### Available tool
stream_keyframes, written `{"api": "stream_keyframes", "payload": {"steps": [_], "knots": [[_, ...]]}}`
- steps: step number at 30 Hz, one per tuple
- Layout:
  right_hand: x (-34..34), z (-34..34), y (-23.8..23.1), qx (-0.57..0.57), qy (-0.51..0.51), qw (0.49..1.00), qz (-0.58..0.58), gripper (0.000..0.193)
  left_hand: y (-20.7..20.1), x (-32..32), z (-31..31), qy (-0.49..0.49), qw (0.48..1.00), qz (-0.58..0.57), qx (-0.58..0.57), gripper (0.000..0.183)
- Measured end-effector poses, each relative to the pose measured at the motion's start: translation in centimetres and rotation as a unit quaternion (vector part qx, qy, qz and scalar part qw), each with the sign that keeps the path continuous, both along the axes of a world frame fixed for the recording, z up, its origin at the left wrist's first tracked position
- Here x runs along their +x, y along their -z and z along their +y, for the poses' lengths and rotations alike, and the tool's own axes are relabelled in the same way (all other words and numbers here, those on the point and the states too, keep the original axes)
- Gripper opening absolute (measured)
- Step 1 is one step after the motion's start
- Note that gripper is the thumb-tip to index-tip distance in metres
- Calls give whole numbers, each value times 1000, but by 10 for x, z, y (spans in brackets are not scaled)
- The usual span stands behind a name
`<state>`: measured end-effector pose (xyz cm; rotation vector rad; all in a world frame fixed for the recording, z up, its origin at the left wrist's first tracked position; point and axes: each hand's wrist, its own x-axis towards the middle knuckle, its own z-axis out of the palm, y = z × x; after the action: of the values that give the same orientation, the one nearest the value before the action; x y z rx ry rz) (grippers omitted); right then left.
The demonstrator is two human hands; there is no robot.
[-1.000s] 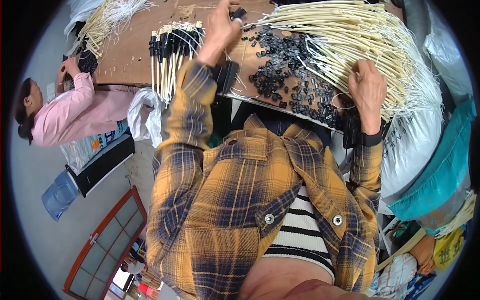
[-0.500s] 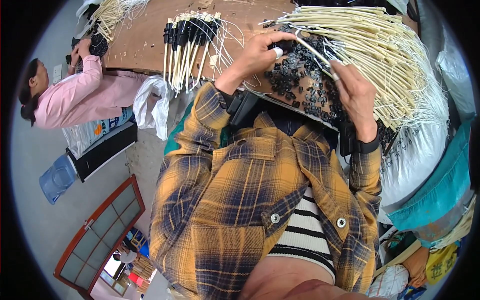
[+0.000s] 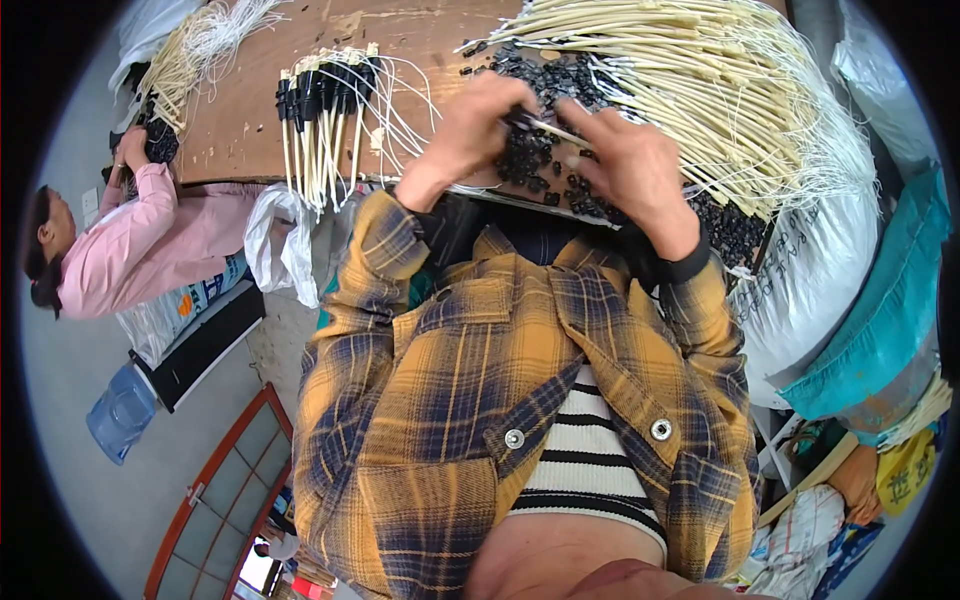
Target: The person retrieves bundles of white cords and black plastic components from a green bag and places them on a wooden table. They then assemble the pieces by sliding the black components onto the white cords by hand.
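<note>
Between my hands, above the near edge of the worktable [image 3: 250,130], a thin cream tube [image 3: 557,131] is held at a slant. My left hand [image 3: 478,122] is closed around the tube's left end, where something dark shows at the fingertips; the fingers hide most of it. My right hand [image 3: 640,170] pinches the tube farther along, slightly blurred by motion. Under and around both hands lies a scatter of small black plastic pieces [image 3: 525,165]. Just beyond my right hand spreads a large pile of similar cream tubes [image 3: 700,110] with white strings.
To the left lies a row of cream tubes with black fittings [image 3: 325,95], strings trailing right. A person in pink [image 3: 130,235] works at the far left beside another tube pile [image 3: 190,65]. White plastic bags [image 3: 285,240] hang at the table edge; a white sack [image 3: 805,290] bulges at right.
My left hand has closed around the tube's end, its index finger no longer stretched out. My two hands are closer together, and the whole view has shifted.
</note>
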<state>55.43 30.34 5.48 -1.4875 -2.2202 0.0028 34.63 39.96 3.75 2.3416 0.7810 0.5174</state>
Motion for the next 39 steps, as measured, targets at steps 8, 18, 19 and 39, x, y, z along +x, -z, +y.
{"api": "stream_keyframes", "payload": {"steps": [8, 18, 19, 39], "knots": [[5, 13, 2, 19, 99, 989, 113, 19, -30, 21, -21, 45, 981, 126, 137, 40], [-20, 7, -16, -207, -38, 826, 523, 18, -25, -5, -7, -259, 872, -99, -404, 18], [-17, 5, -10, -276, -41, 830, 484, 17, -25, -2, -9, -239, 883, -87, -395, 18], [-18, 7, -12, -155, 25, 950, 270, 15, -16, 18, -11, -173, 897, -110, -391, 18]]}}
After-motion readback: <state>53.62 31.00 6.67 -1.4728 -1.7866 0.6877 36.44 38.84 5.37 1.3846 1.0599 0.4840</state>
